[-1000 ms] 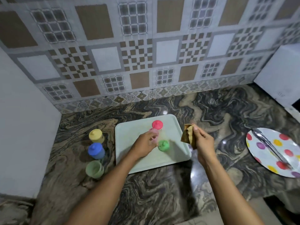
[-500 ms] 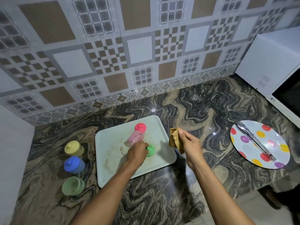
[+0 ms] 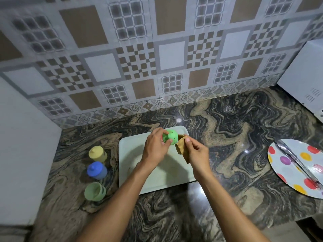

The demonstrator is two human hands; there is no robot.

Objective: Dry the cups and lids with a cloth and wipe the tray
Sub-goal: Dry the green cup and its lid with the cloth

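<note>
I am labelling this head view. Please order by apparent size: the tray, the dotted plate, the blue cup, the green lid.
1. tray
2. dotted plate, partly cut off
3. blue cup
4. green lid, partly hidden by the left hand

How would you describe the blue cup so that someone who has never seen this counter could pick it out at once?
Start at the pale tray on the marbled counter and look just left of it, where three small cups stand in a line. The blue cup is the middle one, between the yellow cup and the green cup, and it wears a knobbed lid.
</note>
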